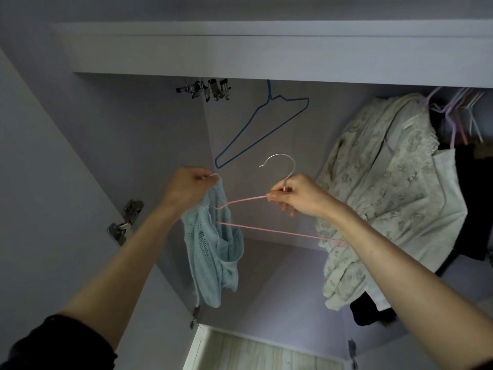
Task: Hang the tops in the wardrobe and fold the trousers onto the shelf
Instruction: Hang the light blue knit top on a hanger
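Note:
A light blue knitted top hangs from my left hand, which pinches its thin strap at the top. The left end of a pink hanger with a silver hook is inside the top. My right hand grips that hanger at the base of its hook. Both hands are raised in front of the open wardrobe.
An empty blue hanger hangs at the centre of the wardrobe, with a cluster of metal clips to its left. At the right hang a cream floral garment, dark clothes and several pale hangers. The door hinge is at the left.

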A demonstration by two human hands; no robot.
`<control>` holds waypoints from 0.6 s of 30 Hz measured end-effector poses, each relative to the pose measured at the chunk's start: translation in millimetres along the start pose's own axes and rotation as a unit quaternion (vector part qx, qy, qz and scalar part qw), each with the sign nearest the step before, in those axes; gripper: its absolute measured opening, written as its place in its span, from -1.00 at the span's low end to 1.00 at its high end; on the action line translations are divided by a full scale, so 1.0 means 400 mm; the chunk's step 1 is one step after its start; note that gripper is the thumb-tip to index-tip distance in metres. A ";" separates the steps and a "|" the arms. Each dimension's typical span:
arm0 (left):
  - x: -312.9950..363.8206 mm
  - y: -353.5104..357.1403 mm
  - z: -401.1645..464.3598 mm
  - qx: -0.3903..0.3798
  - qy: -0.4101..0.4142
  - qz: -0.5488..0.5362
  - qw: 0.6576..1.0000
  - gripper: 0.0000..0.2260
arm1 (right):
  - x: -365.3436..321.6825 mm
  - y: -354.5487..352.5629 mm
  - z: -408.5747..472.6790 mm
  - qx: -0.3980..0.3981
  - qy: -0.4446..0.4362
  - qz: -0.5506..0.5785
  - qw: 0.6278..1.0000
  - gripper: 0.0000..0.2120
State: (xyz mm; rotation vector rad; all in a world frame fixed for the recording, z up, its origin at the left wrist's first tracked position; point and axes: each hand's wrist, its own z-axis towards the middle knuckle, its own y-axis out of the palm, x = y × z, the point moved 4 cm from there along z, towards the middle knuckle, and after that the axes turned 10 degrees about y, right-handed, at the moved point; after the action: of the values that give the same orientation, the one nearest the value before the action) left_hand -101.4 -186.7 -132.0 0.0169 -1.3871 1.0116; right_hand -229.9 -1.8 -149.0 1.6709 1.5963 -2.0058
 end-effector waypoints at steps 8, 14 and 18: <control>0.104 0.071 -0.031 -0.104 0.090 0.119 0.983 -0.83 | -0.037 0.055 0.010 0.108 -0.021 0.118 0.987 -0.87; 0.128 0.081 -0.047 -0.177 0.196 0.277 0.924 -0.75 | -0.024 0.039 -0.017 0.111 -0.007 0.202 0.973 -0.87; 0.145 0.070 -0.042 -0.086 0.320 0.349 0.876 -0.80 | -0.040 0.021 -0.025 0.113 -0.023 0.178 0.977 -0.88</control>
State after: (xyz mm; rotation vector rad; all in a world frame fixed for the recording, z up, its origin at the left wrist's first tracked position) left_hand -113.0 -127.1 -104.6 -0.9360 -0.8468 1.3114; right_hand -211.4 -6.7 -140.9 1.8116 0.9921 -2.0737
